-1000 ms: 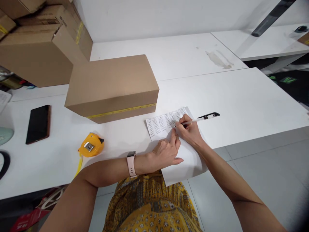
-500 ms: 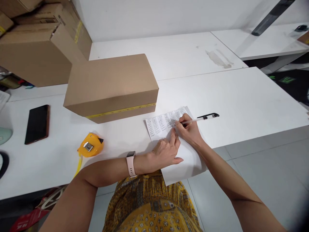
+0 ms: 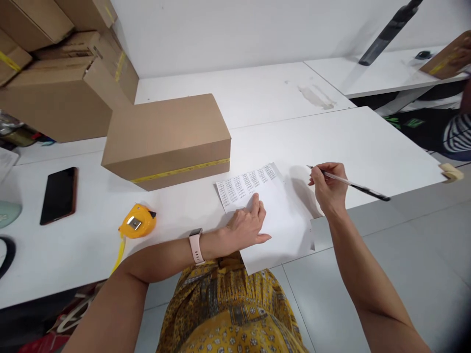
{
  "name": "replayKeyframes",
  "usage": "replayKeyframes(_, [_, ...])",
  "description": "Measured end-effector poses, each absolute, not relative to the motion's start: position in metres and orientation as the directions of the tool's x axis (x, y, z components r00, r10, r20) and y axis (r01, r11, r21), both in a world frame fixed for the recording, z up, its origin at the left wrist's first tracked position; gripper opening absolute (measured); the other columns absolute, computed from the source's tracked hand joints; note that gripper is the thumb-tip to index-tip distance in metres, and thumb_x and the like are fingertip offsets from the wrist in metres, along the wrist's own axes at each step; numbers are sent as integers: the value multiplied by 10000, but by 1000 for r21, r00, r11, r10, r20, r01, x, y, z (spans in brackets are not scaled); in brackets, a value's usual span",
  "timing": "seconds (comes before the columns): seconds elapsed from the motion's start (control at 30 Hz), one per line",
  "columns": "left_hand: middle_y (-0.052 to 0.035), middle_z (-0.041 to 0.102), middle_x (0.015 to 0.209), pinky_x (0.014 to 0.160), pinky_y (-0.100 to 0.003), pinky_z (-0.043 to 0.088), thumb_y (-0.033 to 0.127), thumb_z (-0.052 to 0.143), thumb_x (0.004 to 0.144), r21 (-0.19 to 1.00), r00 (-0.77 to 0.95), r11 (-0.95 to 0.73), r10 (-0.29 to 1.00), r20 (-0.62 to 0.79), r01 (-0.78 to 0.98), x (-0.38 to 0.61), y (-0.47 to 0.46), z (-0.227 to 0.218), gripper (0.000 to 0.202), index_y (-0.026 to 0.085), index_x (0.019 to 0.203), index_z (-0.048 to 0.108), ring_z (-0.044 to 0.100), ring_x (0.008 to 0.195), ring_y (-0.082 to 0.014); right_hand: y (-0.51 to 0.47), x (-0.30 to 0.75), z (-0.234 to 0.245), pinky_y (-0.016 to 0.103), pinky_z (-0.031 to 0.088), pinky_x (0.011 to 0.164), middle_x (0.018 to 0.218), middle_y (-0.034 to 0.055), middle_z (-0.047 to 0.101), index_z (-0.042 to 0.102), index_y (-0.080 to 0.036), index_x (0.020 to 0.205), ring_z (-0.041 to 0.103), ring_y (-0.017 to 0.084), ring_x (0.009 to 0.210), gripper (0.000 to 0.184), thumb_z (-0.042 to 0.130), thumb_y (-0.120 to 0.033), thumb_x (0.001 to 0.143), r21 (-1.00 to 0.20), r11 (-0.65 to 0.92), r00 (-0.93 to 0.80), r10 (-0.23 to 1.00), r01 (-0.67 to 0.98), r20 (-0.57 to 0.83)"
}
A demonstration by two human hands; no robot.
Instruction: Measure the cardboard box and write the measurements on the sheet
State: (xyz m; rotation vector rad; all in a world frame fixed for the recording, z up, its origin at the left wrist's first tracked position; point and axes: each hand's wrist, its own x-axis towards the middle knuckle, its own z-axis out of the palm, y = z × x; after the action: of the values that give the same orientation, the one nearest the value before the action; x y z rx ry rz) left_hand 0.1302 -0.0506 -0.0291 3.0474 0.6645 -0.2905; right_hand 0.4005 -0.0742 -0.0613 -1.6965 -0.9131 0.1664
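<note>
One cardboard box (image 3: 167, 130), contents hidden, stands near the paper (image 3: 283, 228).

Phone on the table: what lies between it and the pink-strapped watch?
In the head view, an orange tape measure lies between the phone and the watch.

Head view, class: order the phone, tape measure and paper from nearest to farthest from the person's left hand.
1. Paper: under the left hand.
2. Tape measure: to that hand's left.
3. Phone: farther left, past the tape measure.
</note>
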Motion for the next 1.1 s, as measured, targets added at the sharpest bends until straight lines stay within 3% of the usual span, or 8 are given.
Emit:
replayKeyframes(0.17, [-285,410,1594,698,-349,554,577,529,991,21,894,-902,423,-147,430,108,-50,-10,724,51,1486,484,715,1002,-299,-72,423,-73,404,501,773,1013,107,675,639,-226,1052,625,243,880,191,527,-336,944,-509,-133,380,824,850,419])
replayKeyframes(0.37, [-161,696,1254,934,-435,511,457,449,1036,90,516,-565,799,308,820,12,-32,8,407,168,1241,650,620,1156,-322,-65,434,-91,451,488,838,1000,151,676,677,-198,1162,575,302,973,382,381,-152,924,-300,-88,223,862,950,455])
replayKeyframes(0.53, [-265,467,1501,1053,-601,424,506,491,972,72,185,-210,947,264,975,-63,-16,-8,582,112,1394,566,436,1351,-463,-68,433,-90,451,510,832,990,134,691,636,-186,1265,611,276,940,448,383,-117,902,-392,-91,308,784,916,538])
replayKeyframes(0.73, [-235,617,1285,1033,-572,450,509,496,925,206,79,-91,995,66,974,-77,-17,-14,652,113,1443,520,544,1236,-427,-104,368,-49,436,541,797,998,127,689,668,-226,1110,643,266,931,263,460,-254,952,-555,0,442,606,832,662])
replayKeyframes(0.8, [-187,657,1219,1015,-522,484,534,579,865,395,131,-121,991,0,911,-64,-34,-7,709,130,1440,489,616,1142,-367,-125,323,-35,438,545,807,1011,113,701,687,-252,1057,652,253,889,197,523,-299,958,-671,107,399,730,734,554])
replayKeyframes(0.9, [-114,675,1228,919,-420,554,490,682,816,690,421,-178,885,-200,701,-36,-76,7,777,206,1477,389,691,973,-251,-154,257,-22,416,558,788,1039,93,734,691,-256,1171,678,239,918,272,543,-402,994,-918,109,62,988,382,143])
replayKeyframes(1.0, [-121,628,1322,965,-436,538,369,752,764,727,626,-281,737,-255,626,-17,-110,19,832,251,1488,358,668,1087,-261,-169,217,-21,412,551,902,1239,109,702,622,-237,1336,671,226,1064,434,533,-506,1007,-993,-107,-271,956,45,-115])
replayKeyframes(1.1, [-133,598,1346,984,-471,525,319,760,741,697,660,-320,693,-290,642,-17,-120,27,879,258,1503,326,639,1139,-286,-171,205,-23,405,536,941,1243,111,687,623,-218,1315,660,213,1071,487,562,-568,982,-968,-233,-316,929,-97,-193])
